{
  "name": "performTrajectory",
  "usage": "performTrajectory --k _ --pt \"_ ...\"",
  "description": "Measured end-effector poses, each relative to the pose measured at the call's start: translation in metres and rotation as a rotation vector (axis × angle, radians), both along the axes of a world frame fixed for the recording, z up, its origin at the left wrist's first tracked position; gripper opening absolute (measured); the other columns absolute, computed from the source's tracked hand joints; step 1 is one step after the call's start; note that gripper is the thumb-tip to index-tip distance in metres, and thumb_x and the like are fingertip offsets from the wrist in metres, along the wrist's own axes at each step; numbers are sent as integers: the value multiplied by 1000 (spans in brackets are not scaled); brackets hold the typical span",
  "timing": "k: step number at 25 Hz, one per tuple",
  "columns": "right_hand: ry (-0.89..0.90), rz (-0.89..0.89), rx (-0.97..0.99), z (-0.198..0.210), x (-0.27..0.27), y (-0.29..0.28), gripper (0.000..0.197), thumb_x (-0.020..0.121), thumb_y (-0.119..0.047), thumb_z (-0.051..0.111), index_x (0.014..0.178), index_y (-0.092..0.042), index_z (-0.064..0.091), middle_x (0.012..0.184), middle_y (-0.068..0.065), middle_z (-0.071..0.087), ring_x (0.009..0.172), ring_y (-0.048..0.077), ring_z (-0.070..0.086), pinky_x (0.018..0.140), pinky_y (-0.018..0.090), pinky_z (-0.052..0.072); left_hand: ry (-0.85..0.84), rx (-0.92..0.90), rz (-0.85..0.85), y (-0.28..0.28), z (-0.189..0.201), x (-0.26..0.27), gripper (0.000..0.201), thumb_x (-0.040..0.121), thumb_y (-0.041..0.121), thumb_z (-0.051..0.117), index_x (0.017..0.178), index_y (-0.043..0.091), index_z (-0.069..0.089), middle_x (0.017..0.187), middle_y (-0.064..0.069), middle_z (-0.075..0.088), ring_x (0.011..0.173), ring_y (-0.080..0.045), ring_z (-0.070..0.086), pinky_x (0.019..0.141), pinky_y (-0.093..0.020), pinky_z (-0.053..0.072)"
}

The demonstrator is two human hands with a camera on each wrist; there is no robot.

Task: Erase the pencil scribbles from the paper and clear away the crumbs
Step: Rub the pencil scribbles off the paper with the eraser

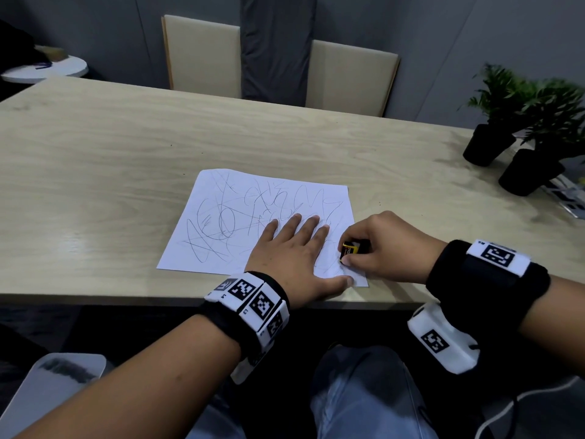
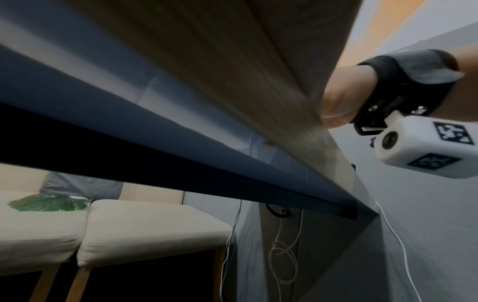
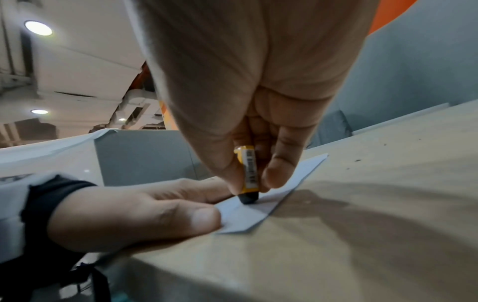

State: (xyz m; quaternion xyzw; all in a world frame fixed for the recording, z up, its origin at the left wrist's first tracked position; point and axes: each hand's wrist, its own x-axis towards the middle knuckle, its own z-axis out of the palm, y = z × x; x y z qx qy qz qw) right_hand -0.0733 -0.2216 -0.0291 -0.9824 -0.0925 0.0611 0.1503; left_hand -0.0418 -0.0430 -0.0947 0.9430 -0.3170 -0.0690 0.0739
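Holding the eraser (image 1: 351,248) in my right hand (image 1: 384,245), pinched between thumb and fingers, with its dark tip down on the paper (image 1: 221,223) near the corner closest to me on the right. From the right wrist view you can see the yellow sleeve with a barcode label standing nearly upright and the black end touching the sheet. My left hand (image 1: 292,251) is flat on the paper, fingers straight and spread, thumb out toward the near right corner, just beside the eraser. It grips nothing, only presses the sheet down.

The paper lies near the front edge of the wooden surface (image 1: 95,153), slightly turned, and the pencil scribbles (image 1: 221,217) cover most of it. My left hand sits on top of a good part of the scribbles on the right side, so I can't see what's under it. I can't make out any crumbs on the sheet; a few dark specks show on the wood past the paper in the right wrist view.

Around it: two potted plants (image 1: 519,122) in black pots at the far right of the surface, touching some printed sheets. Two beige chairs (image 1: 202,55) are behind the far edge. The left wrist view mostly shows the underside of the surface, cushions and some cables.
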Motion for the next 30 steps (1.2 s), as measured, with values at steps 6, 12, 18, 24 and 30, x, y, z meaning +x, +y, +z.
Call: performTrajectory --k 6,12,18,24,30 --pt "2 16 4 0 -2 1 9 81 -19 67 86 -18 74 74 -4 70 68 8 59 65 23 47 -3 2 3 0 0 0 101 75 89 19 156 32 -2 163 13 -10 149 -12 -15 120 -45 -8" --pt "-5 28 -6 -2 0 3 12 81 -18 66 90 -17 74 78 -3 71 70 9 60 68 25 48 -9 -3 5 -1 0 -1 101 76 89 19 156 32 -1 163 13 -9 149 -12 -15 120 -45 -8" --pt "-6 29 -2 -1 -1 2 12 81 -17 66 90 -15 74 78 -1 71 71 10 61 69 27 49 -12 6 2 -1 0 0 101 76 89 19 156 32 -2 163 13 -9 149 -12 -14 119 -45 -8" --pt "11 19 27 0 -3 3 9 81 -17 67 86 -16 74 74 -2 70 68 10 60 67 29 51 -12 5 2 -1 0 -1 100 76 88 19 156 32 -2 163 13 -9 149 -12 -15 119 -45 -8" --pt "2 4 38 -1 -3 3 8 81 -17 67 85 -16 75 72 -3 70 66 9 59 64 24 48 -15 -2 1 -2 -1 -1 99 77 88 19 156 32 -1 163 13 -9 149 -12 -15 120 -46 -8"
